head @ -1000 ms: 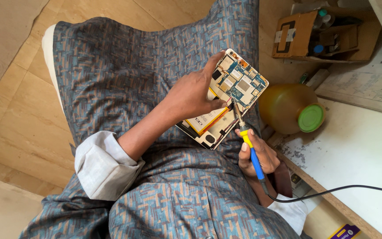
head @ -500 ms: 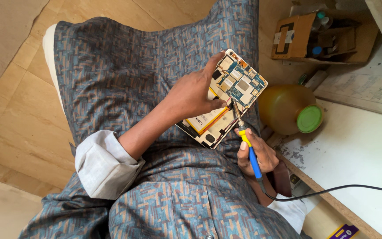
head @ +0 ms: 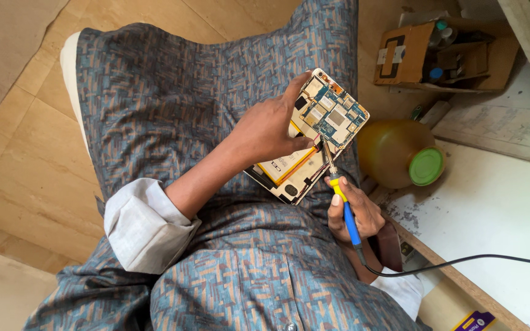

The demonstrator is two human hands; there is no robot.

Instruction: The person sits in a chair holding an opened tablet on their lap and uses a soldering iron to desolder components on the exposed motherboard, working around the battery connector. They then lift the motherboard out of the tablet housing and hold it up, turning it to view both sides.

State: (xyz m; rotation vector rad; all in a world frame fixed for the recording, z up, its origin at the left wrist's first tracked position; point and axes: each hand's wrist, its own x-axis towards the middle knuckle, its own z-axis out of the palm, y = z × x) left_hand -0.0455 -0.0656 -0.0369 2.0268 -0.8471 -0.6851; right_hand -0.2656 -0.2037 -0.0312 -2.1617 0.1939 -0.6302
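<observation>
- Looking down, I see the biggest thing first: a lap in blue patterned cloth [head: 203,92], w/ a tan tile floor [head: 19,153] on one side.
- Next is a white board [head: 498,208] on the other side. It has a dark speckled patch near its edge.
- A yellow jug w/ a green cap [head: 400,153] lies on its side, just beside the board's corner.
- A brown cardboard box [head: 412,58] sits farther up, w/ small bottles and bits inside. I can't tell what they all are.
- The left hand [head: 271,132] is closed around an opened tablet [head: 305,144], holding it up over the lap, tilted.
- The tablet's back cover is off. I can see a blue circuit board [head: 335,116] at its top end and a flat pale battery [head: 280,168] lower down.
- The right hand [head: 354,214] is wrapped tight around a soldering iron [head: 341,196] w/ a yellow and blue handle, like a pencil.
- The iron's metal tip [head: 326,150] touches the low edge of the circuit board, or is v. near it. Too small to be sure.
- A black cord [head: 461,262] runs from the iron across the white board.
- My guess on progress: opening is done, solder work is mid-way. Cover isn't back on, and I can't spot it anywhere.
</observation>
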